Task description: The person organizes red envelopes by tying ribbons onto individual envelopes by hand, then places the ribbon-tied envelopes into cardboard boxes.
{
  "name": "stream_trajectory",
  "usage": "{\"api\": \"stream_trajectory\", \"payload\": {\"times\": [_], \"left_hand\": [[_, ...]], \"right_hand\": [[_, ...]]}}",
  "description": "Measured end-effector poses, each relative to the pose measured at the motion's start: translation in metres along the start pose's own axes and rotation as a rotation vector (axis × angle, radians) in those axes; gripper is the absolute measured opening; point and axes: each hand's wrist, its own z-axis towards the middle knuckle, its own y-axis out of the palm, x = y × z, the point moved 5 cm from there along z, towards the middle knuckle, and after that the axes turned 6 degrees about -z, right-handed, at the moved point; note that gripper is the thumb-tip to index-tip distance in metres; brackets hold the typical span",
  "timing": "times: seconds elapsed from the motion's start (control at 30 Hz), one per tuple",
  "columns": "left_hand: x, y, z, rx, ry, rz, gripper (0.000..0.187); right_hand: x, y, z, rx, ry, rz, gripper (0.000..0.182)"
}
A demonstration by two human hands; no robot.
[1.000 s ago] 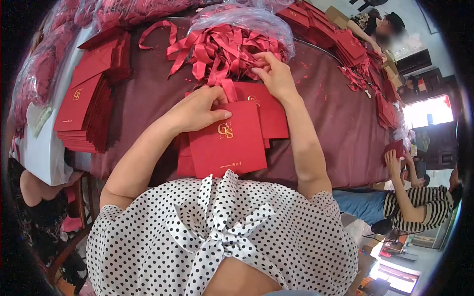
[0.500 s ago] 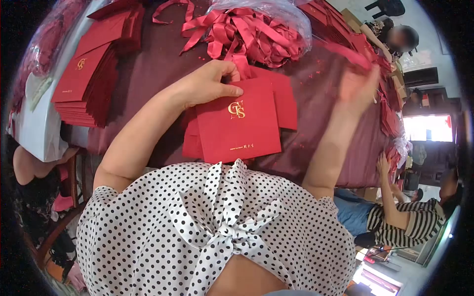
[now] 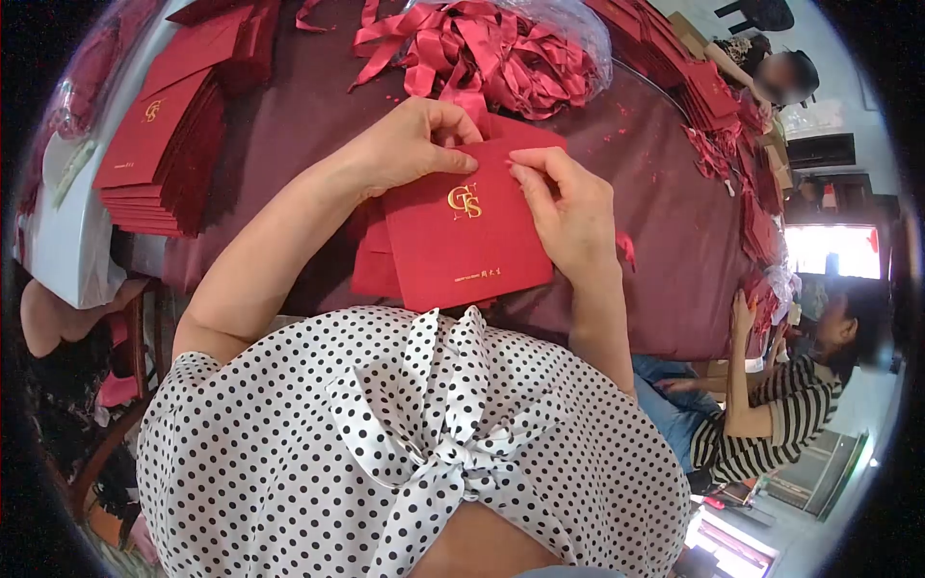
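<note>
A flat red paper gift bag (image 3: 472, 241) with a gold logo lies in front of me, on top of other red bags (image 3: 374, 265). My left hand (image 3: 424, 144) is closed on its upper left edge, thumb on the front. At the upper edge, my right hand (image 3: 570, 212) is closed in a pinch, with a bit of red at its fingertips. Part of a red ribbon (image 3: 626, 249) shows beside the right wrist; its run through the hand is hidden. Just beyond the bag lies a heap of red ribbons (image 3: 491, 63) in clear plastic.
Red bags (image 3: 159, 135) are stacked at the left, near a white box (image 3: 67, 241). More red bags (image 3: 708, 91) and ribbons (image 3: 711, 152) line the far right of the dark red tablecloth (image 3: 665, 212). A person in a striped top (image 3: 785, 409) works at the right; another sits farther back.
My right hand has come back from the far right, where it held a stretched red ribbon, to the bag's upper edge. My left hand keeps its grip on the bag.
</note>
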Motion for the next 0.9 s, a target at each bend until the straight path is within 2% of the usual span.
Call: {"api": "stream_trajectory", "payload": {"times": [0.07, 0.37, 0.57, 0.7, 0.8, 0.9], "left_hand": [[0.004, 0.002, -0.001, 0.015, -0.038, -0.049, 0.01], [0.009, 0.005, -0.004, -0.032, 0.056, 0.027, 0.01], [0.013, 0.004, -0.003, -0.028, 0.048, 0.125, 0.009], [0.009, 0.004, -0.002, -0.044, 0.002, 0.035, 0.01], [0.005, 0.005, -0.001, -0.048, 0.002, 0.012, 0.011], [0.004, 0.007, 0.0, -0.014, 0.083, 0.064, 0.01]], "right_hand": [[-0.009, -0.003, 0.001, 0.04, -0.151, -0.045, 0.006], [-0.015, 0.006, 0.003, 0.007, -0.144, -0.143, 0.008], [-0.008, 0.003, 0.008, 0.007, -0.083, -0.054, 0.006], [-0.008, 0.004, 0.009, 0.011, -0.051, -0.051, 0.006], [-0.008, 0.005, 0.008, 0.027, -0.13, -0.076, 0.006], [-0.018, 0.006, 0.005, -0.012, -0.212, -0.167, 0.006]]}}
